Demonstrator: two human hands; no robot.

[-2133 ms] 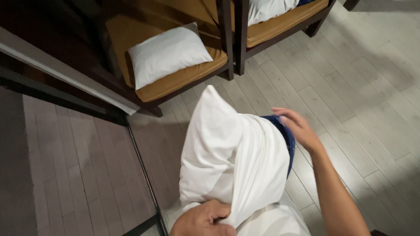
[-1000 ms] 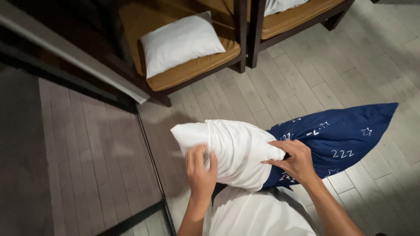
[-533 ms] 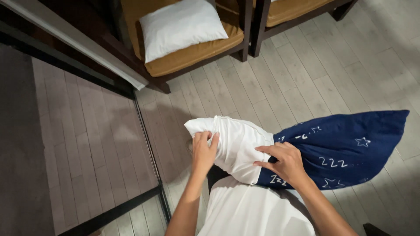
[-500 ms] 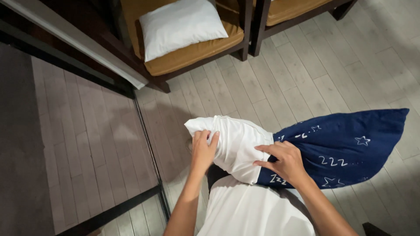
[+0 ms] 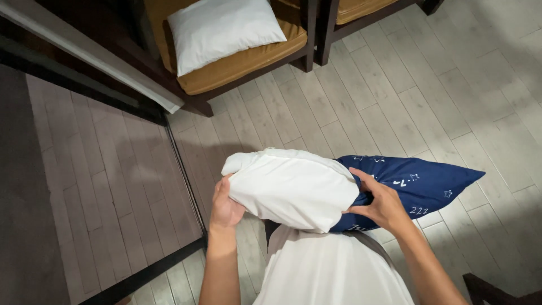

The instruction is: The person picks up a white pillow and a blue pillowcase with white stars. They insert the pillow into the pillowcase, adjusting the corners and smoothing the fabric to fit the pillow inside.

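From the head view, the left hand (image 5: pixel 224 206) has moved from the top of the soft white pillow (image 5: pixel 291 187) to its left end and grips it. The right hand (image 5: pixel 379 201) still holds the dark blue patterned pillowcase (image 5: pixel 418 183), where the pillow enters, above the plank floor (image 5: pixel 429 101).
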